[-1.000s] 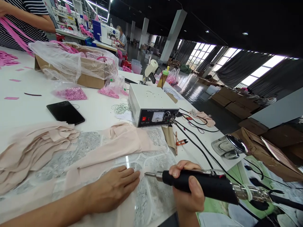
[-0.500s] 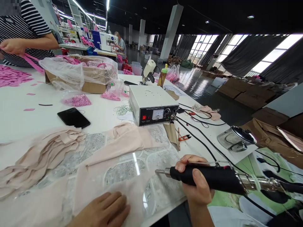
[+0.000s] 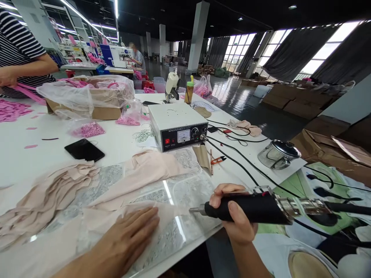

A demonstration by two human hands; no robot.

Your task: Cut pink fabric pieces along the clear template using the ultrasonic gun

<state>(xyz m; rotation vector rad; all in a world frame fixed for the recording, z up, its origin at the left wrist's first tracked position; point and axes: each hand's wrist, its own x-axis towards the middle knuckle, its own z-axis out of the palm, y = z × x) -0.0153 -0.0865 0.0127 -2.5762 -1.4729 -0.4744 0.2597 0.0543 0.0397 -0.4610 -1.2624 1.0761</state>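
My right hand (image 3: 233, 216) is closed round the black grip of a hand-held welding tool (image 3: 255, 207); its metal tip points left over the table's front edge. My left hand (image 3: 127, 239) lies flat, fingers stretched out, on a pale pink fabric piece (image 3: 136, 181) spread over a clear glass plate (image 3: 185, 189). The tool tip is a short way right of my left fingertips. A black cable (image 3: 232, 160) runs from the tool to the white control box (image 3: 176, 125).
A stack of pink fabric pieces (image 3: 43, 197) lies at left, with a black phone (image 3: 84, 150) behind it. Small snips (image 3: 218, 159) and a steel pot (image 3: 276, 154) sit right of the box. A bag-lined carton (image 3: 87, 96) stands at the back. Another person in a striped shirt (image 3: 20, 54) works at far left.
My left hand slid back toward me, then forward again onto the fabric. The tool in my right hand has stayed near the front edge while the view shifted.
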